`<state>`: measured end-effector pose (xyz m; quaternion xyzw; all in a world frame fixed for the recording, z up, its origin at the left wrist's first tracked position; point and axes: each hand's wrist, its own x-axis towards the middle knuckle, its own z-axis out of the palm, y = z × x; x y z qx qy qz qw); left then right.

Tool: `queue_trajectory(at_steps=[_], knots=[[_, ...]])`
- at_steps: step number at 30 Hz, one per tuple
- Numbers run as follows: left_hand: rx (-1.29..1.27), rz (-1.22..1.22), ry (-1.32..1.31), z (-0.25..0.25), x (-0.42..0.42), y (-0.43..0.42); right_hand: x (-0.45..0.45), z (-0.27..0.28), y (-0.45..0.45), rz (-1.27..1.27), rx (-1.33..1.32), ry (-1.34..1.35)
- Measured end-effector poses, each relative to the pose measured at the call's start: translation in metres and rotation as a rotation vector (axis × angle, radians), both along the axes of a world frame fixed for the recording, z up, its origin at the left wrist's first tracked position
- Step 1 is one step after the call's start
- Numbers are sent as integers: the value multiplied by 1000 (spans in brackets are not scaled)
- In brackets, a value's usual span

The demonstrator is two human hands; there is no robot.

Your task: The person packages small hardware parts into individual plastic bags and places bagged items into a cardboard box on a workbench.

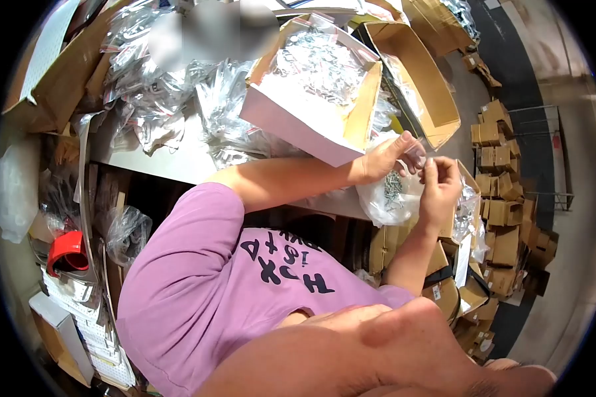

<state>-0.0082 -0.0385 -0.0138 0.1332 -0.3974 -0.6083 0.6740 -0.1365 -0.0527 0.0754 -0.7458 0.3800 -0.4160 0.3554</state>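
My left hand (389,159) reaches across from the left, palm turned up and fingers curled around the edge of a small piece of clear plastic. Close beside it, my right hand (442,185) pinches the same plastic between thumb and fingertips. The two hands nearly touch. Just below them, a clear plastic bag (377,200) with many small metal screws (393,188) in it lies at the table's edge. Behind my left forearm stands an open white carton (298,122) filled with small clear packets (318,66).
Heaps of clear plastic bags (146,92) cover the table (192,149) at the left. An open brown box (437,109) stands at the back right. Stacked cartons (503,245) line the floor at the right. A red object (68,251) lies on the lower left shelf.
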Motion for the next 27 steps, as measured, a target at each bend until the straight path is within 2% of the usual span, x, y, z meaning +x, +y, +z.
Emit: queue_trajectory(at_steps=[1,3,5,9,11,13,15,16,19,20,23,27], knots=[[62,13,11,6,0,6,-13,-12,0,-41,-1,35],[12,68,-78,10,1,9,-30,-28,7,-89,95,-34],[-29,267,-271,-2,-11,2,-39,-34,15,-116,142,-84],[78,233,-210,0,-14,5,-44,-38,22,-135,205,-111],[56,267,-268,8,-9,9,-45,-40,20,-127,240,-99],[17,321,-313,11,-9,11,-46,-45,17,-108,189,44],[43,288,-319,16,-7,14,-44,-38,19,-129,100,487],[56,273,-322,17,-7,15,-39,-32,22,-104,12,619],[25,279,-398,14,-6,16,-41,-37,18,84,-246,681],[-4,317,-397,15,-7,16,-40,-35,17,104,-144,731],[6,301,-448,20,-3,20,-36,-43,11,188,-206,778],[72,288,-378,21,-2,19,-27,-48,2,203,-330,874]])
